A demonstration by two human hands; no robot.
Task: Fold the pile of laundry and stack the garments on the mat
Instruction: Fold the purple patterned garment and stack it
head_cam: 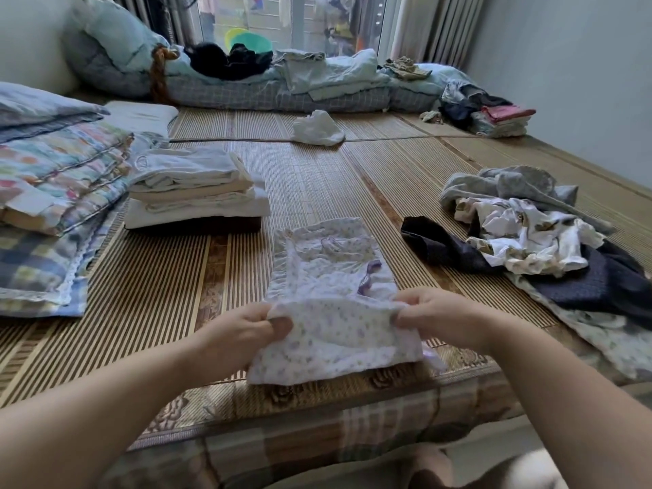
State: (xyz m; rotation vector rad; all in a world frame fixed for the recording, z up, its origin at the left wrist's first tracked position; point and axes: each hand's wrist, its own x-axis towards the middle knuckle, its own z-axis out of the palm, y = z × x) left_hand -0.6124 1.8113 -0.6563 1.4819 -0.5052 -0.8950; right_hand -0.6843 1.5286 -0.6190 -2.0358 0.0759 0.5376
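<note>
A pale floral garment with purple ribbon trim (pixel 328 277) lies lengthwise on the bamboo mat (pixel 169 298) in front of me. My left hand (pixel 247 330) pinches its near left corner, and my right hand (pixel 437 315) pinches its near right corner; the near edge is lifted off the mat. A stack of folded white garments (pixel 197 188) sits to the left. The unfolded pile (pixel 529 227) of grey, white patterned and dark blue clothes lies on the right.
Folded quilts and a pillow (pixel 53 178) fill the left side. A crumpled white cloth (pixel 317 128) lies farther back. Bedding and dark clothes (pixel 247 75) line the window side. More clothes (pixel 494 114) sit at the far right corner.
</note>
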